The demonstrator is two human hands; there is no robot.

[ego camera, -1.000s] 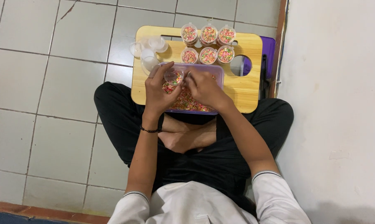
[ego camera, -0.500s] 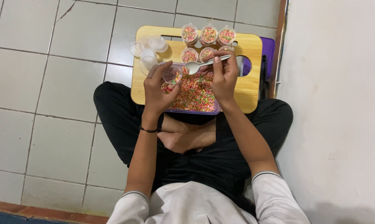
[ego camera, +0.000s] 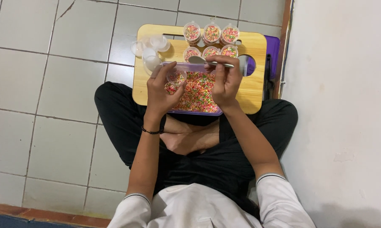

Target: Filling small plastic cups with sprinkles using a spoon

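Left hand [ego camera: 160, 90] fingers pinching small cup [ego camera: 176, 77] above sprinkle tray [ego camera: 197, 90]; right hand [ego camera: 225, 80] fingers pinching spoon [ego camera: 207, 62] above tray's far edge

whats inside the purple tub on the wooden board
The purple tub is filled with multicoloured sprinkles. The left hand and right hand cover both ends, and the tub's bottom is hidden beneath the sprinkles.

Pale grey floor tiles [ego camera: 43, 84] with dark grout fill the left; one far tile is cracked. A white wall [ego camera: 342, 105] rises on the right, a reddish-brown strip [ego camera: 47, 211] edging the near floor.
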